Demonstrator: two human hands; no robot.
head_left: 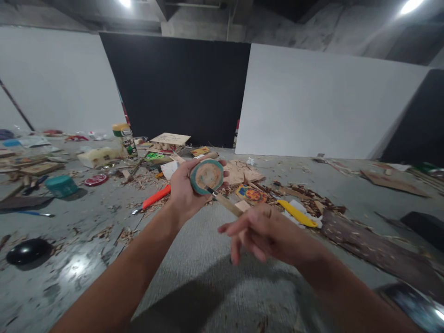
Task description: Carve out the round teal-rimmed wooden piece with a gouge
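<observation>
My left hand (184, 187) is wrapped round a shallow round piece (210, 175) with a teal rim and a rough, tan, wood-like face turned towards me. A slim tool with a pale wooden handle (227, 204) and a short dark tip runs from my right hand (262, 229) to the lower edge of that face. The tip appears to touch it; whether it is a brush or a blade I cannot tell. My right fingers are slightly blurred, with the handle pinched between thumb and forefinger and the others loosely curled.
Wood shavings litter the floor around an orange cutter (157, 196), a yellow-handled tool (297, 213) and a colourful picture card (251, 194). Left stand a teal tub (61, 186), a drink bottle (126, 142) and a glossy black object (28, 252). A bark slab (374, 245) lies right.
</observation>
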